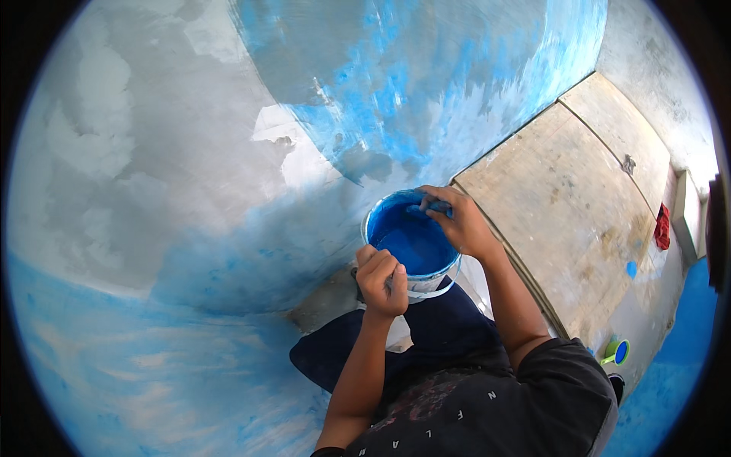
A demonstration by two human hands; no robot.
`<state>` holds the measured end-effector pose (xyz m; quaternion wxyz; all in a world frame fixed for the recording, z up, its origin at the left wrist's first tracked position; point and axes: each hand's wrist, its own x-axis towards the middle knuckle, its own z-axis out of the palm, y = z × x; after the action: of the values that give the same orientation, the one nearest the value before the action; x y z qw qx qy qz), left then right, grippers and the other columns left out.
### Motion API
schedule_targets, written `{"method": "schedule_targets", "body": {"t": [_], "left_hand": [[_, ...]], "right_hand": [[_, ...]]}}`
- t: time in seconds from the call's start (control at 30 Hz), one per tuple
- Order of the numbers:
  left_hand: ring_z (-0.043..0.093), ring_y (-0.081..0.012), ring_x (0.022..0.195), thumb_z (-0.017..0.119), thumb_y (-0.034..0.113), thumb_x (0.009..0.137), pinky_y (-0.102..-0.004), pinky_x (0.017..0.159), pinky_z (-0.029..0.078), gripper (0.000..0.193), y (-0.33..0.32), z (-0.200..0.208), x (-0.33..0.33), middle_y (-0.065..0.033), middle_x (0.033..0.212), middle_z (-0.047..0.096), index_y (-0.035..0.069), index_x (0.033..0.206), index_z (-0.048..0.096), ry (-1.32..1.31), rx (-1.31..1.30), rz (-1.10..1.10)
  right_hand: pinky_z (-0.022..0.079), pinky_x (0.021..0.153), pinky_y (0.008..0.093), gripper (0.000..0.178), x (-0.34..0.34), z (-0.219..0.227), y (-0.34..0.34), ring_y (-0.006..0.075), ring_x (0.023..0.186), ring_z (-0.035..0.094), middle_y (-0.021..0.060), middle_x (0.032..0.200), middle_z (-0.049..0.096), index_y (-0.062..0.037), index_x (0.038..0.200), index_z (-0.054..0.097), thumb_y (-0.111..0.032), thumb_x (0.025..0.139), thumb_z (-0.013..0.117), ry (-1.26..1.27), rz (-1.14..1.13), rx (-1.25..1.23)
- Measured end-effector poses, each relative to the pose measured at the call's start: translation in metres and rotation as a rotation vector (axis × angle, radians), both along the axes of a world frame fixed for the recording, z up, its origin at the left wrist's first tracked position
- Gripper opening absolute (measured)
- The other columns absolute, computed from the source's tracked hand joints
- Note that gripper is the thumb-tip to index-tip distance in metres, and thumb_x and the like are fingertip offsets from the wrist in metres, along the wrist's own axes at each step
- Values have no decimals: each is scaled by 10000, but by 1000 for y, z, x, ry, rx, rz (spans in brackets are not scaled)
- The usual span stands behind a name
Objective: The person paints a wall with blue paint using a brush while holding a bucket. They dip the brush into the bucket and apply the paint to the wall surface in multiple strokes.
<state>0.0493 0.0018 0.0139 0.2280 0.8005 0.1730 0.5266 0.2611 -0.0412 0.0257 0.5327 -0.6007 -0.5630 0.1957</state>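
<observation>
Wall (190,198), grey with blue coats: beyond and to the left of the bucket (424,286), our landmark.

Boards (556,183), pale and stained: to the right of the bucket.

Black shirt (487,404) and dark trousers (335,346): on the near side of the bucket, trousers directly below it. We cannot tell whether they bear its weight.

Bucket, pale outside: in front of us between both hands, mouth up, holding blue paint (411,240); pale handle (435,293) hanging along its near side.

Left hand (383,280): at the bucket's near-left rim, fingers closed on the edge.

Right hand (461,221): across the bucket's far-right rim, fingers bent inward and blue-coated. We cannot tell whether they grip anything.

Green cup (615,352), blue inside: well to the right of the bucket, on the near side.

Red cloth (662,227): far right of the bucket.

Handling note: we judge that the left fingers should keep a firm hold while the right work, so the bucket stays level. We would keep the right fingers low inside the rim, move slowly, and let surplus paint drip back within the bucket before lifting clear, sparing the trousers below.
</observation>
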Motion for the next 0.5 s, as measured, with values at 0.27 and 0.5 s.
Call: {"method": "schedule_targets", "body": {"t": [0.27,0.5], "left_hand": [[369,-267,651,598,137,828,-412,679,326,280,-7,1,-15,-104,614,399,22,625,444,-69,4,71],[429,-292,663,736,249,927,-427,676,358,429,5,27,-26,-129,616,466,-1,651,522,-5,-115,-38]], "right_hand": [[558,858,382,424,-20,5,1,293,911,711,164,1038,754,-9,1320,674,59,902,697,-69,-13,76],[561,802,302,249,-7,27,7,170,865,703,99,963,755,37,1153,712,3,908,740,-42,69,22]]}}
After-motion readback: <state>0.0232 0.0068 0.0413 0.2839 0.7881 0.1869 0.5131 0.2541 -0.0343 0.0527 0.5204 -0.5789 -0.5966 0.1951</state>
